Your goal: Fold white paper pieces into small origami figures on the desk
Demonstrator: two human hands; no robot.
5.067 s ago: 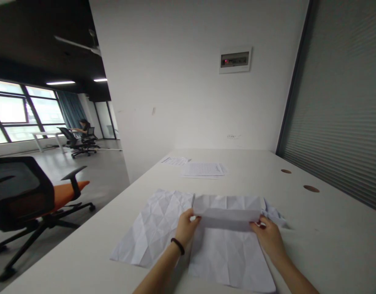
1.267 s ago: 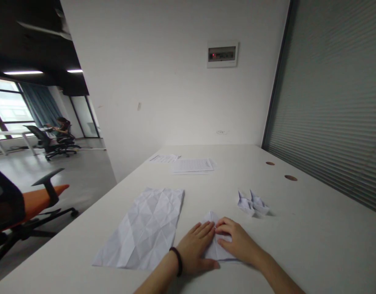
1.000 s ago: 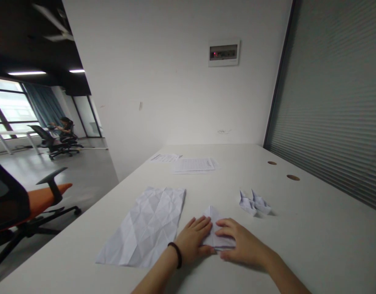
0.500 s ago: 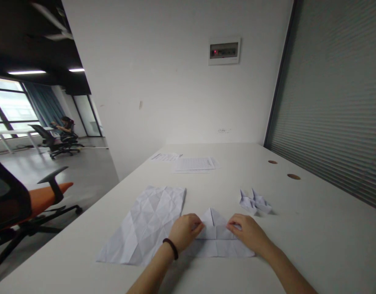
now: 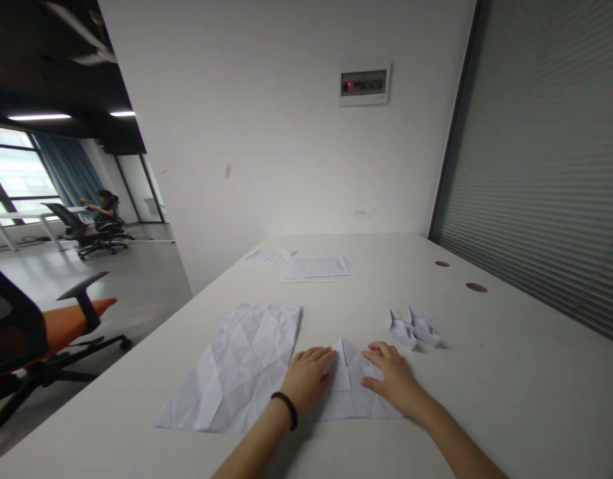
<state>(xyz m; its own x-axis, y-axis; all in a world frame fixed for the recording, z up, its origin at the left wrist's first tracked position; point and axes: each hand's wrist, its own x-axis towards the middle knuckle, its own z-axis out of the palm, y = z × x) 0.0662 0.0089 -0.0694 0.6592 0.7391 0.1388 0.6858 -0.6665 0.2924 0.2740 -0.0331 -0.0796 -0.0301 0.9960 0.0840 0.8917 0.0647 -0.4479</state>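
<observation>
In the head view a white sheet of paper (image 5: 351,399), folded to a point at its far end, lies flat on the table before me. My left hand (image 5: 310,380) rests on its left side, fingers stretched out and close together over the folded flap. On the right side, my right hand (image 5: 390,379) touches the paper with its fingers spread and the thumb apart. Parts of the paper are hidden under both hands. Beyond the right hand stand small folded paper boats (image 5: 413,331). A creased, flattened sheet (image 5: 241,372) lies left of my left hand.
Printed sheets (image 5: 316,267) lie farther back on the white table (image 5: 386,276). Two round holes pierce the table's right side, near the blinds (image 5: 536,199). An office chair (image 5: 72,326) stands on the floor at left. Far off, a person (image 5: 106,205) sits at another table.
The sheet has gone from rectangular to folded with a pointed top. Over the last half second my fingers have opened from pinching the flap and now lie on the paper.
</observation>
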